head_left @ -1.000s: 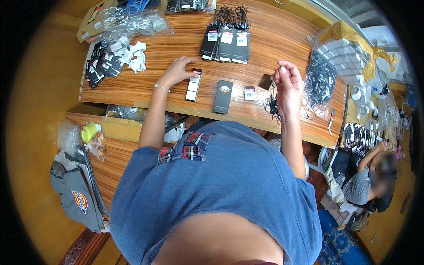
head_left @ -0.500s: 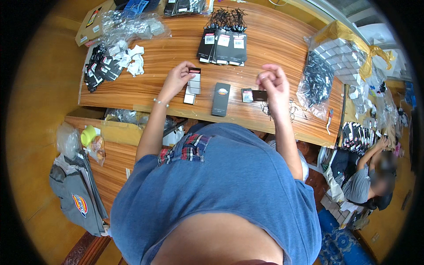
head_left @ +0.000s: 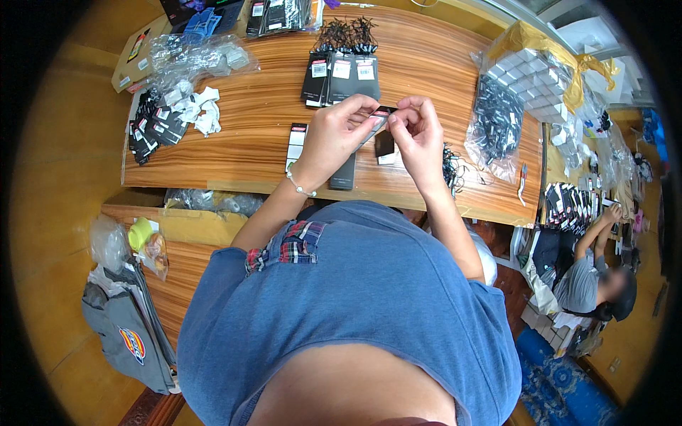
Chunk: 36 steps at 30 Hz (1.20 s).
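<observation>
Between the fingertips of both hands is a narrow label strip (head_left: 381, 116), black and red at its top end with paler sections below. My left hand (head_left: 342, 133) pinches its upper left side, and my right hand (head_left: 418, 136) pinches the upper right corner. Beneath them lies a dark grey hang tag (head_left: 343, 175), mostly covered by my left hand and the strip. Beside my right hand rests a small dark brown label (head_left: 384, 143), with a white piece under it. A second label strip (head_left: 296, 144) lies left of my left wrist.
Stacked hang tags with black cords (head_left: 344, 74) lie at the table's far middle. Black tags (head_left: 156, 128) and white scraps are on the left. To the right are a clear bag of black pieces (head_left: 495, 121), tangled cords (head_left: 452, 167) and a cutter (head_left: 523, 184). A co-worker (head_left: 586, 284) sits farther right.
My left hand has carried a label strip rightward, over the dark hang tag. My right hand has moved left and now grips the strip too. The view has shifted slightly.
</observation>
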### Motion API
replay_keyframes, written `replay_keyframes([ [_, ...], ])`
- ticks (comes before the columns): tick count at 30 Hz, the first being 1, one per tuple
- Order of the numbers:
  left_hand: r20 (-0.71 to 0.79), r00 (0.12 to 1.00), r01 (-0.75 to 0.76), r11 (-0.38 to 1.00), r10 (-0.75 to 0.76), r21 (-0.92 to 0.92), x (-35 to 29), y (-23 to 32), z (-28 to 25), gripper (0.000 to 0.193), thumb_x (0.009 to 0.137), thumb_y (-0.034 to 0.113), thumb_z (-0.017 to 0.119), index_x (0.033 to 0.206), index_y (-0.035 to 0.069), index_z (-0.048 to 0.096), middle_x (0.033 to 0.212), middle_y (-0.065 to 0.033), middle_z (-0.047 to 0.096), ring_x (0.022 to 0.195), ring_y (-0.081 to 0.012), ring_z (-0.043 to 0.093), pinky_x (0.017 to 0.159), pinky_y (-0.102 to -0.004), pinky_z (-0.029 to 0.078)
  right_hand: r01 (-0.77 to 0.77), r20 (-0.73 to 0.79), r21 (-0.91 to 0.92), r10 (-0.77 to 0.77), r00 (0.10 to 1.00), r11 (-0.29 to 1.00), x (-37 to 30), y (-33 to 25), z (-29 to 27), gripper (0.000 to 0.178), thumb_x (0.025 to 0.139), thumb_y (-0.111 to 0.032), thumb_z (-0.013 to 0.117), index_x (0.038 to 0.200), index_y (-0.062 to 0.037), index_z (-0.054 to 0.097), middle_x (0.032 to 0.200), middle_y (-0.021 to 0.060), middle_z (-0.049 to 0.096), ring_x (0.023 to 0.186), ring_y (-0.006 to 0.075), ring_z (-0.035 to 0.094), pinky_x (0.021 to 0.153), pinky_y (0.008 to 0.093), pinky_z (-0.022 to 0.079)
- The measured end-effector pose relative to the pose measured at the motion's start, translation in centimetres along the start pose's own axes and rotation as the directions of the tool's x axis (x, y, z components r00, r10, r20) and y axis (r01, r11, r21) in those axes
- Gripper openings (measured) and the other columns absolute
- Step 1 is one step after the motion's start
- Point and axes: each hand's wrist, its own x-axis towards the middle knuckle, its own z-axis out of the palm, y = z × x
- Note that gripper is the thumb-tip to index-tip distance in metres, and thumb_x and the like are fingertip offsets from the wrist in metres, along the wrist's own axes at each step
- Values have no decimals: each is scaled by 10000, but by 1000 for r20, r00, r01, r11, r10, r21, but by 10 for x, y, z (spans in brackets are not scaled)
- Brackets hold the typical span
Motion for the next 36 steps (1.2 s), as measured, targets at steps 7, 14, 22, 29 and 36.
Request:
replay_keyframes([
  [7, 105, 994, -40, 996, 31, 81, 5, 1, -1, 196, 790, 14, 596, 984, 3, 615, 915, -63, 644, 774, -94, 605, 660, -215, 503, -123, 75, 136, 114, 991, 983, 0, 0, -10, 271, 801, 29, 527, 1033, -20, 396, 673, -11, 495, 579, 29, 431, 509, 175, 348],
  [14, 87, 995, 38, 999, -38, 9, 3, -4, 2, 184, 802, 17, 587, 982, -3, 612, 914, -61, 640, 793, -100, 604, 678, -220, 500, -144, 122, 122, 129, 984, 982, 3, 0, -14, 289, 790, 38, 516, 1039, -24, 384, 682, -13, 493, 587, 31, 434, 514, 170, 348],
  [22, 39, 999, 9, 988, -3, -152, 3, -11, 3, 164, 804, 34, 585, 959, -9, 616, 879, -83, 656, 796, -139, 634, 698, -249, 502, -187, 171, 197, 154, 973, 962, 5, -1, -15, 287, 803, 28, 523, 1046, -28, 380, 693, 11, 516, 640, 63, 480, 576, 184, 379],
  [29, 59, 998, 37, 986, -28, -165, 3, -6, 0, 166, 805, 30, 583, 961, -13, 616, 888, -82, 654, 811, -133, 627, 705, -248, 501, -212, 166, 265, 172, 971, 941, 6, -4, -13, 283, 807, 20, 529, 1044, -34, 384, 697, 10, 523, 646, 70, 488, 579, 187, 378],
  [36, 129, 991, 54, 993, -41, -103, 4, -5, 0, 167, 818, 10, 570, 977, -9, 618, 928, -57, 636, 832, -104, 594, 699, -219, 491, -194, 138, 221, 166, 976, 956, 6, 0, -13, 273, 807, 36, 520, 1033, -33, 382, 705, 4, 518, 637, 52, 481, 575, 181, 378],
])
